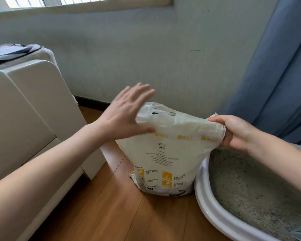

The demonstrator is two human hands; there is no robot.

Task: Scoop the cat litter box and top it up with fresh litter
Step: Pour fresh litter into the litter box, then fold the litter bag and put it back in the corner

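A cream litter bag (165,153) with yellow printing stands upright on the wooden floor, its top folded over. My right hand (236,133) grips the folded top at its right end. At the bag's left end my left hand (125,115) is spread flat with straight fingers, the thumb touching the fold. The white litter box (208,206) sits directly right of the bag, filled with grey litter (250,188).
A cream sofa (24,119) stands at the left, with a dark cloth (10,51) on top. The wall is just behind the bag. A blue curtain (276,75) hangs at the right, above the litter box.
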